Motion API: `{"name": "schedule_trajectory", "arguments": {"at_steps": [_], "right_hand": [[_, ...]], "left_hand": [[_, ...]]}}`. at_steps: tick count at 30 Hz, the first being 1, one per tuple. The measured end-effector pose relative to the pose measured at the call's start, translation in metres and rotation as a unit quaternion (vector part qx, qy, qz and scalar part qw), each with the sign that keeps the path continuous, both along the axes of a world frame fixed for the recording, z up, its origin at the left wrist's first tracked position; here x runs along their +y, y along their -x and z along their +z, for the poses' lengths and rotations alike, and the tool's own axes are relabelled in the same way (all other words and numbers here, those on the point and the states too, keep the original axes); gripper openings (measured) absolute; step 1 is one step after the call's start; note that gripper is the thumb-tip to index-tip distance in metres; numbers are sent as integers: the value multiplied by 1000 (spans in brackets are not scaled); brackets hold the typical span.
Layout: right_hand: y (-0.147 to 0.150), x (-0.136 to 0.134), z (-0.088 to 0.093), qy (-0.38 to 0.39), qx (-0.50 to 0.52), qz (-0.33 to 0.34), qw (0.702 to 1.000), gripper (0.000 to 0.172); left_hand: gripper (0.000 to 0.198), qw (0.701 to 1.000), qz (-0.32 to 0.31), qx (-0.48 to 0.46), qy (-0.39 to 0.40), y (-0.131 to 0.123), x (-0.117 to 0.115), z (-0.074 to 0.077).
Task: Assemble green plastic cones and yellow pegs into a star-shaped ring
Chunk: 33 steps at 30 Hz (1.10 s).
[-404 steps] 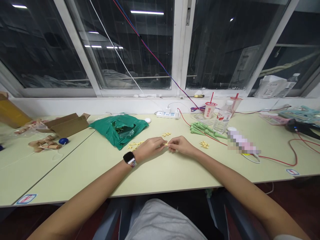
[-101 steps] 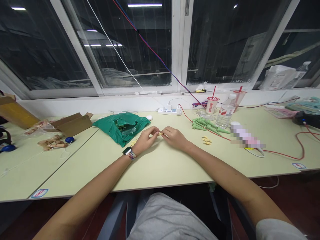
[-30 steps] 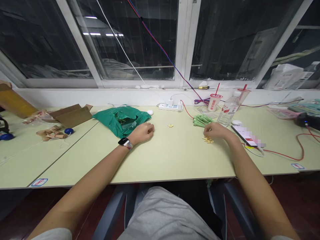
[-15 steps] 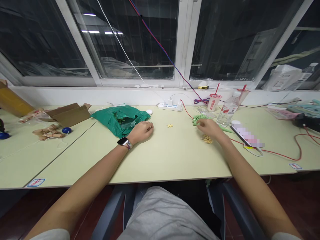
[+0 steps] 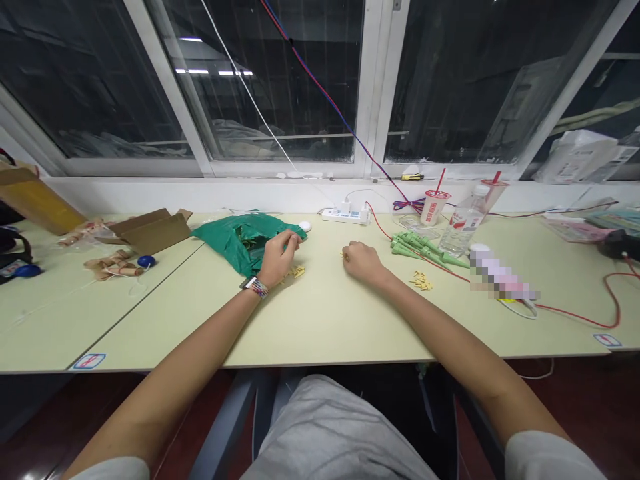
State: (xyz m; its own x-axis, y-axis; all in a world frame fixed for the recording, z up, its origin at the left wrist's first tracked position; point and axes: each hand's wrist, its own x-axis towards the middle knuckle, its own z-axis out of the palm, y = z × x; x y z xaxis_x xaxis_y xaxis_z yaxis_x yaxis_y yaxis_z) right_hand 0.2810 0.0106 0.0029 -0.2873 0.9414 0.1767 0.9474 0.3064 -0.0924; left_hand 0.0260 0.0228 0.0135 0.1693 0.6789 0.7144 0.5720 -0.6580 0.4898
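A: Where are the little yellow pieces (image 5: 297, 271)?

B: A small cluster lies on the desk (image 5: 320, 327) just below the left hand (image 5: 280, 252), and a single yellow piece (image 5: 343, 254) sits right beside the right hand (image 5: 361, 261). A bigger heap of yellow pieces (image 5: 421, 282) lies farther right.

A: And the grip on each side?

B: The left hand is raised and curled, its fingertips just over the edge of a green plastic bag (image 5: 240, 243). I can't tell whether that grip is closed on anything. The right hand rests on the desk, curled, with nothing showing in its grip, though I can't be sure.

A: What's around them?

B: Green plastic spikes (image 5: 420, 248) lie beyond the heap, near a water bottle (image 5: 464, 215) and a cup with a red straw (image 5: 433, 208). A power strip (image 5: 346, 215) sits at the back. Off to the left are a cardboard box (image 5: 150, 223), wooden pieces (image 5: 113, 268) and a blue ball (image 5: 147, 261).
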Motion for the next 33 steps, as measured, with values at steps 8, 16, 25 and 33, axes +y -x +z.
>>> {"name": "schedule_trajectory", "arguments": {"at_steps": [8,16,25,33], "right_hand": [[-7,-3,-5,-6,11,-5,1000,32],[-14,-3,-11,-9,72,-4,997,29],[-7,-6,-18,-19,92,11,995,22],[4,-12,-22,-65,91,116,987,24]], "left_hand": [[32,998,3,-69,7,-1,2,-1],[34,1000,0,-9,24,-2,0,-4],[33,994,-54,92,14,-8,-5,-7],[33,991,-63,112,27,-8,-4,-9]]}}
